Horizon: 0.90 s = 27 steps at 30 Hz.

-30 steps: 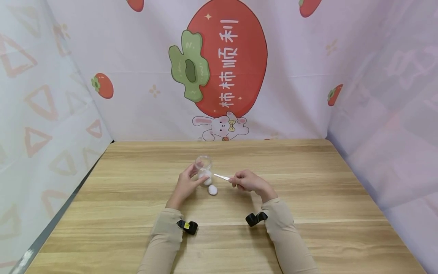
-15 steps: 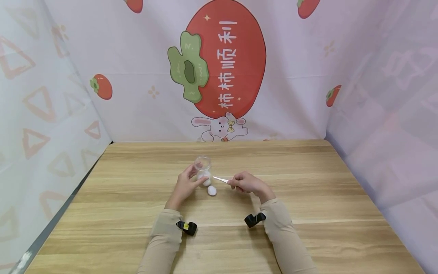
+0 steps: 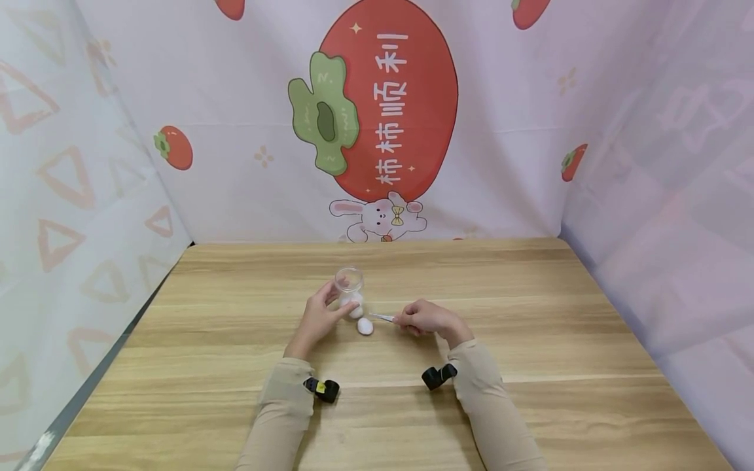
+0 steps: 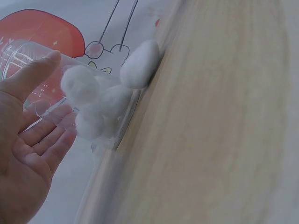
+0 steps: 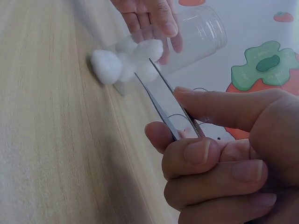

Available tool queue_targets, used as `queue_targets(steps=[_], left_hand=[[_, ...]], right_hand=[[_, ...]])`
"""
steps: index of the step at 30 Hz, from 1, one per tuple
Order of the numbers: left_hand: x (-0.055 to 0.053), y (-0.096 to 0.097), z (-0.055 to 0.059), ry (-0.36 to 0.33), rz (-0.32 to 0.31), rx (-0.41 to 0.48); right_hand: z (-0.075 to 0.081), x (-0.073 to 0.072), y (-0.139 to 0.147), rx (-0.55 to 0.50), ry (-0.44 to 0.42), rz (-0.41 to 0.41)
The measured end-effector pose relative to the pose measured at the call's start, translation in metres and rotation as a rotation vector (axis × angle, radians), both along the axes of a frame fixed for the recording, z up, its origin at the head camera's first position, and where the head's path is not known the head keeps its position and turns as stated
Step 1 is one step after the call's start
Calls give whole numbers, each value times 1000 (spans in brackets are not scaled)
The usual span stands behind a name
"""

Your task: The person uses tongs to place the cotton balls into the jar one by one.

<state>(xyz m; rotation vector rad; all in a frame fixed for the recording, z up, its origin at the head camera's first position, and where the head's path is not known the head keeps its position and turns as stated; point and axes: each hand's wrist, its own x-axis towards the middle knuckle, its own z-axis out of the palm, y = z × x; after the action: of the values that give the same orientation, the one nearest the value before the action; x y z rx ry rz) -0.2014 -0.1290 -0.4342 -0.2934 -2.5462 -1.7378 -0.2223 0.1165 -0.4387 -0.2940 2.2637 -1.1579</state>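
A clear jar [image 3: 350, 281] stands upright on the table, with several white cotton balls [image 4: 88, 123] at its bottom. My left hand [image 3: 317, 324] holds it from the left, thumb across the near side and fingers behind. One loose cotton ball [image 3: 365, 326] lies on the tabletop, just in front of the jar. To the right, my right hand [image 3: 427, 317] pinches a pair of metal tweezers [image 5: 161, 111] between thumb and fingers. Their tips are spread apart with nothing between them, pointing left near the loose cotton ball. The other fingers of that hand are curled in.
The wood-grain table [image 3: 501, 281] extends on both sides of the hands. Behind it hangs a printed cloth [image 3: 235, 209] with a large persimmon, and more cloth flanks the left and right. A black wrist camera sits on each sleeve [image 3: 283, 399].
My right hand has shifted slightly toward the person, and the tweezer tips have come down nearer the level of the loose cotton ball. The left hand and jar stay in place.
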Motion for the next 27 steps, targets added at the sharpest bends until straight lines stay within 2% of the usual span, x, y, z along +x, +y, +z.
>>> queue_targets(steps=[3,11,27], left_hand=[[-1,0,-3,0,8,-5],[-19,-4,-35,4,31,0],[-18,-6,-32,22,33,7]], right_hand=[[-1,1,1,2,-11,15],[-6,1,7,17,-28,53],[-16,-3,3,48,-48,70]])
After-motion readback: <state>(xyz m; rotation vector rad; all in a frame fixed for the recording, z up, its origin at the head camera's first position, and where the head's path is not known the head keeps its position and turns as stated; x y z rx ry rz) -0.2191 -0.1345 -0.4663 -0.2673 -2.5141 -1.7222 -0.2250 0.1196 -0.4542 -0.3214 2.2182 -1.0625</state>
